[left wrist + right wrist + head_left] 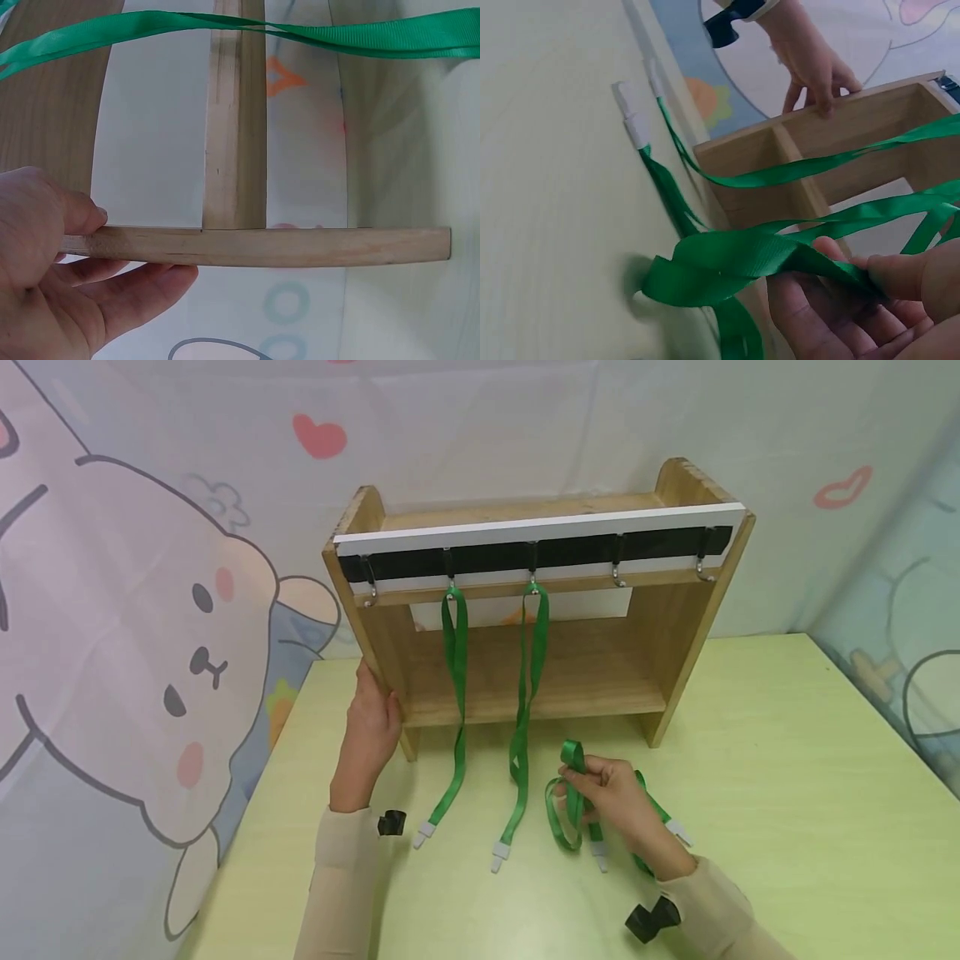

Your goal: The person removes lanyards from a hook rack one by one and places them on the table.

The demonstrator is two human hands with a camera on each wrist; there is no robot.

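My left hand [367,727] grips the left side panel of a small wooden shelf [536,714], thumb on one face and fingers on the other in the left wrist view. My right hand [611,793] pinches a green lanyard [720,262] between thumb and fingers, in front of the shelf. Its strap hangs in loops below the fingers. Two other green lanyards, a left one [459,693] and a middle one [519,747], hang from metal hooks on the shelf's front strip, white clips at their lower ends. Another green lanyard [652,797] lies partly hidden behind my right hand.
A white strip with a black band [577,552] runs along the shelf's top front and bears several hooks. The leftmost hook [370,589] and the two right ones carry nothing. The shelf stands on a pale green table [795,760], before a printed cloth [495,435].
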